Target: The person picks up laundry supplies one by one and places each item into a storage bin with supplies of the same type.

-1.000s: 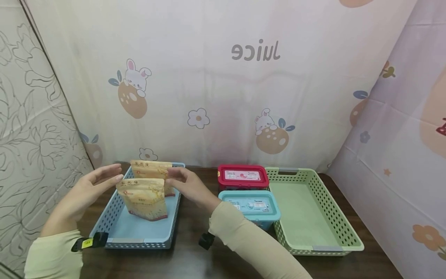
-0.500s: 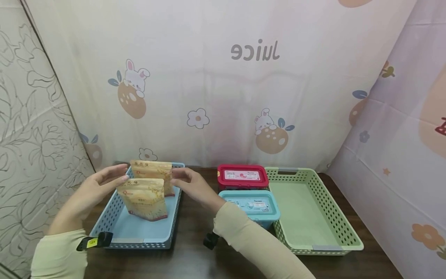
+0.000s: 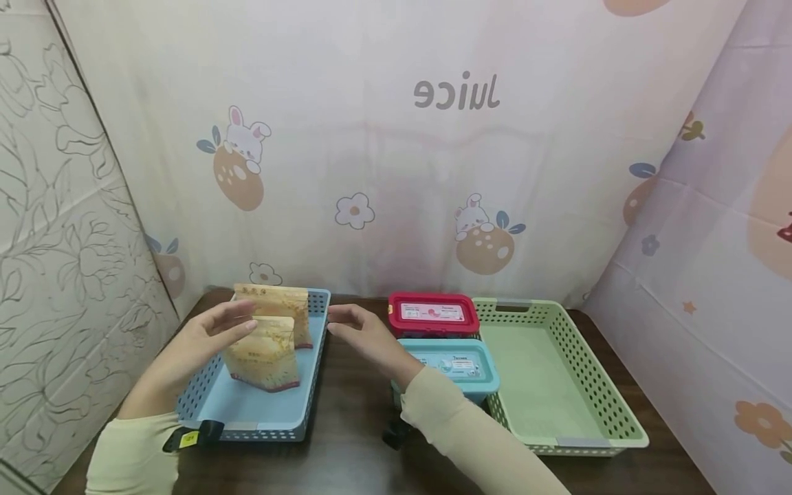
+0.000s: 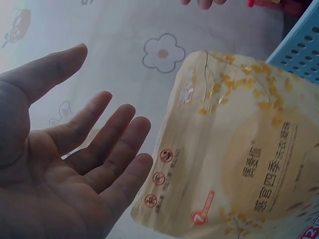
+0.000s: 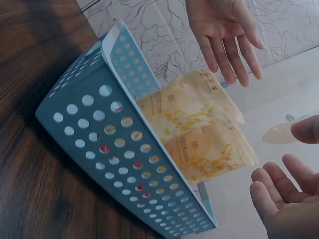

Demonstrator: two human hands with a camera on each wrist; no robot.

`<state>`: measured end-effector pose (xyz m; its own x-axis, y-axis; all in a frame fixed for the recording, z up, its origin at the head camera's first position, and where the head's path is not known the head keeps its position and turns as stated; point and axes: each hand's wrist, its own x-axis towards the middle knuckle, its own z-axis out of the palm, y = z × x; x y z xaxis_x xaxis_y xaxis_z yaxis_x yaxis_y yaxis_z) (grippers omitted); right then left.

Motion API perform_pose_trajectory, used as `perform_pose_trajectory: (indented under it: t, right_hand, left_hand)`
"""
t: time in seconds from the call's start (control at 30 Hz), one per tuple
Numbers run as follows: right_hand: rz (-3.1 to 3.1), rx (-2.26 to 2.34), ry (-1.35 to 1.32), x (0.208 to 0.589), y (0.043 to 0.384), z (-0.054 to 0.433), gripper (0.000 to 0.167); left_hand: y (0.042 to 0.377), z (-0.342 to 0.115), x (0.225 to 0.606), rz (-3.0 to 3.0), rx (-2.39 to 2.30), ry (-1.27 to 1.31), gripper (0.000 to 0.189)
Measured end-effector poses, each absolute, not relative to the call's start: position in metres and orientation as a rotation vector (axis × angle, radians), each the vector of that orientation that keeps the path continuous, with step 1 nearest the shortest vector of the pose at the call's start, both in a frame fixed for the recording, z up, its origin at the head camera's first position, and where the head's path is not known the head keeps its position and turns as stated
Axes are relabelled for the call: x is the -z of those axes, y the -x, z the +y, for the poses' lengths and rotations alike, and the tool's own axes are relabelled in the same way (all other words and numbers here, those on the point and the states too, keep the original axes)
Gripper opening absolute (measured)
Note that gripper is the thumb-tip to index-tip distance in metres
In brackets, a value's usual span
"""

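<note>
Two yellow pouches stand upright in a blue perforated basket (image 3: pixel 247 412), one behind the other. My left hand (image 3: pixel 210 337) is over the basket's left side, its relaxed fingers overlapping the front pouch (image 3: pixel 266 357) in the head view. In the left wrist view that hand (image 4: pixel 84 159) is spread beside the pouch (image 4: pixel 224 149) and holds nothing. To the right of the basket, my right hand (image 3: pixel 371 337) hovers with loosely bent fingers, holding nothing. The back pouch (image 3: pixel 291 302) is partly hidden by the front one. The right wrist view shows both hands apart from the pouches.
A red lidded box (image 3: pixel 433 313) and a light-blue lidded box (image 3: pixel 476 371) stand right of centre, the latter partly behind my right forearm. Beside them lies a green perforated basket (image 3: pixel 538 385). A printed curtain (image 3: pixel 396 172) hangs behind the dark wooden table (image 3: pixel 346 426).
Both hands have moved to the right. My right hand has drawn away from the back pouch, past the basket's right rim. My left hand has come in over the front pouch. The pouches stay put.
</note>
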<state>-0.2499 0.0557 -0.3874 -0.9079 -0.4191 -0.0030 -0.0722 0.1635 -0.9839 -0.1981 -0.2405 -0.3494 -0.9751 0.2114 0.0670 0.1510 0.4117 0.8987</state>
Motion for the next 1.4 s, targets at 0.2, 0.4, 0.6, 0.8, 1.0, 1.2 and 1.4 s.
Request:
perform_pose_trajectory:
  t: [0.2,0.4,0.6,0.8,1.0,1.2,1.4]
  right_hand:
    - [2.191,1.807,0.443,0.388,0.251,0.071,0.047]
    - [2.22,1.782,0.406,0.391,0.249,0.09,0.048]
    - [2.221,1.746,0.354,0.396,0.245,0.109,0.053]
    - [2.23,1.738,0.325,0.401,0.242,0.125,0.059]
    - [2.257,1.765,0.306,0.404,0.237,0.137,0.057]
    - [2.288,1.755,0.249,0.404,0.229,0.151,0.054]
    - [2.317,1.746,0.203,0.405,0.222,0.164,0.048]
  left_hand:
    - [0.201,-0.23,0.354,2.607,-1.609,-0.345,0.063]
    - [0.202,-0.215,0.358,2.593,-1.613,-0.408,0.058]
    - [0.203,-0.198,0.365,2.517,-1.647,-0.429,0.056]
    - [0.206,-0.177,0.373,2.464,-1.642,-0.42,0.054]
    - [0.205,-0.158,0.376,2.365,-1.685,-0.326,0.056]
    - [0.205,-0.142,0.378,2.336,-1.667,-0.28,0.05]
    - [0.206,-0.131,0.382,2.368,-1.646,-0.425,0.048]
